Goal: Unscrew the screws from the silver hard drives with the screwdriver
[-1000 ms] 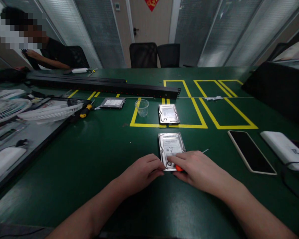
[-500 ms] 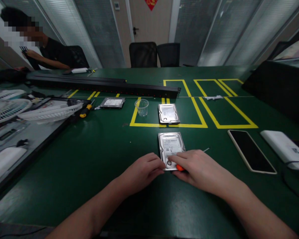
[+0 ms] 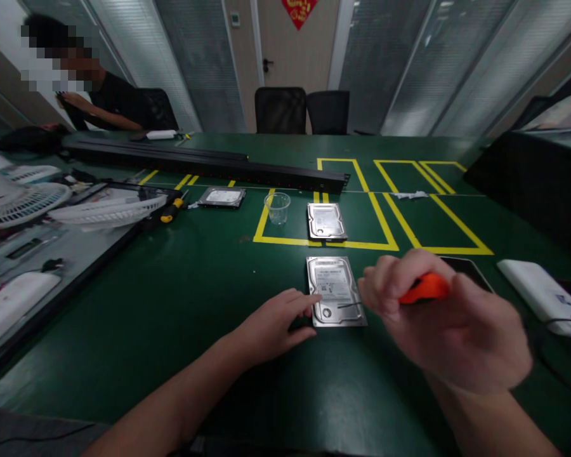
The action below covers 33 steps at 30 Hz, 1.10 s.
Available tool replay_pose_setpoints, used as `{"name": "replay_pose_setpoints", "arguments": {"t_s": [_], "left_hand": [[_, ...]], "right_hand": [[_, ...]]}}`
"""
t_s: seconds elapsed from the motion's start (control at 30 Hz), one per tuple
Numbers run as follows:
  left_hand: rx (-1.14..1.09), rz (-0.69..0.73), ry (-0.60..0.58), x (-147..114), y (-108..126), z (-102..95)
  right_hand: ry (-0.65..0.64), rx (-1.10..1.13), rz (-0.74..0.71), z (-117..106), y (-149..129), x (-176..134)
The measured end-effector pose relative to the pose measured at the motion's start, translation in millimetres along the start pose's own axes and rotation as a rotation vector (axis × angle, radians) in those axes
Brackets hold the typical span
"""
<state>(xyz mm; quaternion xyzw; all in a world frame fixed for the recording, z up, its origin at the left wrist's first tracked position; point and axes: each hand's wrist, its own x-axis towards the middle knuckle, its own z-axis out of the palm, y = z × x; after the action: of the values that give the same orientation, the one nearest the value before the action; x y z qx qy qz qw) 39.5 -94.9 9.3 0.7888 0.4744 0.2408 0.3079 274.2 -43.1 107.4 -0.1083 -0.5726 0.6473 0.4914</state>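
A silver hard drive (image 3: 335, 282) lies label side up on the green table in front of me. My left hand (image 3: 280, 324) rests at its left edge, index finger on the top face, thumb apart below and the fingers not wrapped round it. In my right hand (image 3: 447, 317), closed, is a screwdriver (image 3: 426, 289) with an orange handle. Its thin shaft points left over the lower part of the drive; whether the tip touches is unclear. A second hard drive (image 3: 326, 221) lies just beyond, beside a clear plastic cup (image 3: 277, 209).
Another hard drive (image 3: 223, 197) and a yellow-black screwdriver (image 3: 172, 211) lie to the left, near a grey tray (image 3: 99, 238) with white fan parts. Long black bars (image 3: 209, 166) cross the back. A phone (image 3: 469, 270), partly covered, and a white power bank (image 3: 545, 298) lie right. A person (image 3: 118, 105) sits far left.
My right hand has lifted off the hard drive and moved right and up, the orange screwdriver now turned with its shaft pointing left. My left index finger has slid onto the drive's top.
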Motion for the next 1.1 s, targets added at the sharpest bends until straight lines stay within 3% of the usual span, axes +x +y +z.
{"name": "replay_pose_setpoints", "arguments": {"t_s": [0.1, 0.27, 1.1], "left_hand": [[0.023, -0.009, -0.010, 1.7, -0.6, 0.8], [0.020, 0.005, 0.002, 3.2, -2.2, 3.7], [0.000, -0.010, 0.020, 3.9, 1.4, 2.3]], "right_hand": [[-0.009, 0.082, 0.052, 13.3, 20.3, 1.8], [-0.016, 0.156, 0.069, 13.1, 42.7, -3.2], [-0.029, 0.129, 0.122, 14.6, 51.8, -9.6]]}}
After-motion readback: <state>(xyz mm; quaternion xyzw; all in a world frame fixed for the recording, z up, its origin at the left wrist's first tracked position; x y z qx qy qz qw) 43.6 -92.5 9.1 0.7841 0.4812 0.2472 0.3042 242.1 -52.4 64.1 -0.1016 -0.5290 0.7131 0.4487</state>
